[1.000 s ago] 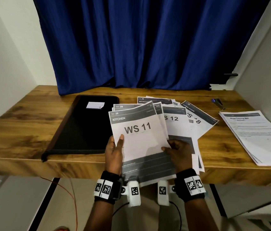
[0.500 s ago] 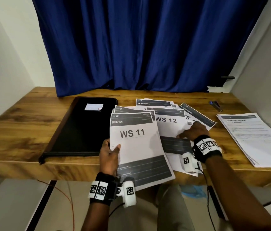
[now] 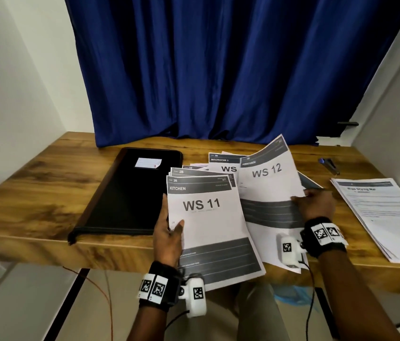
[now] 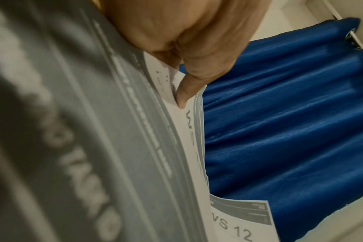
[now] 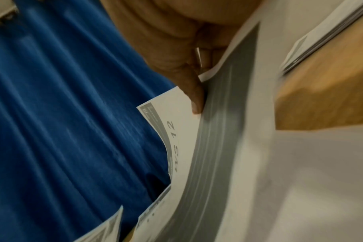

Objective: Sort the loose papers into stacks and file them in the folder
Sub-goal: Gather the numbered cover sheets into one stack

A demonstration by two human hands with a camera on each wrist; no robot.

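My left hand (image 3: 169, 232) grips the left edge of a small bundle of sheets topped by the "KITCHEN WS 11" page (image 3: 208, 217), thumb on top; the same page (image 4: 189, 124) shows edge-on in the left wrist view. My right hand (image 3: 313, 204) pinches the right edge of the "WS 12" sheet (image 3: 267, 183), whose far end curls up off the table; the sheet (image 5: 176, 131) bends under the thumb in the right wrist view. More loose sheets, one marked "BEDROOM 3" (image 3: 221, 161), lie fanned beneath. The closed black folder (image 3: 130, 193) lies to the left.
A separate stack of white text pages (image 3: 386, 212) lies at the table's right end. A blue stapler (image 3: 329, 164) sits behind it. The wooden table (image 3: 34, 193) backs onto a blue curtain (image 3: 218, 70). A white label (image 3: 147, 163) is on the folder.
My right hand left the WS 11 bundle, moved right to the WS 12 sheet and has lifted its right side. My left hand keeps holding the bundle.
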